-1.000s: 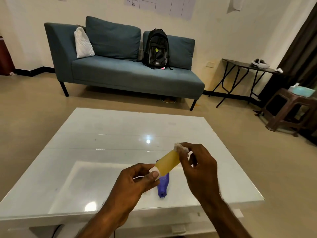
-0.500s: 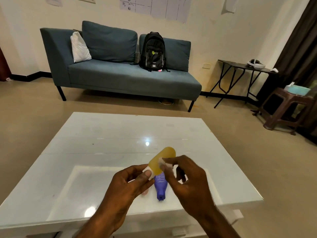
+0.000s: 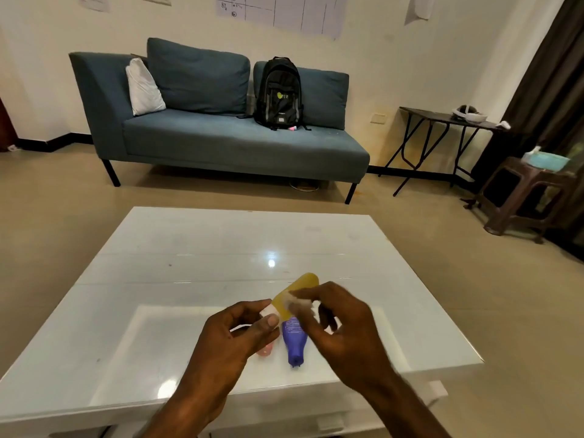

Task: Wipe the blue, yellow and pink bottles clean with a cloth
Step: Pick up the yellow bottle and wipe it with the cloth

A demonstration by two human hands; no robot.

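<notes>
My left hand (image 3: 235,333) pinches the white cap end of the yellow bottle (image 3: 301,287) and holds it tilted above the white table (image 3: 189,248). My right hand (image 3: 343,324) presses a small white cloth (image 3: 300,301) against the bottle's lower body. Below the hands, the blue bottle (image 3: 294,339) lies flat on the table with its cap toward me. Just left of it a pink bottle (image 3: 264,350) lies mostly hidden under my left hand.
A blue sofa (image 3: 221,143) with a black backpack (image 3: 279,94) and a white pillow stands beyond the table. A dark folding table (image 3: 442,121) and a brown stool (image 3: 521,197) are at the right, by a dark curtain.
My right hand has slid the cloth from the yellow bottle's far end down toward its cap end. The camera has drifted slightly, and the sofa now sits lower in the frame.
</notes>
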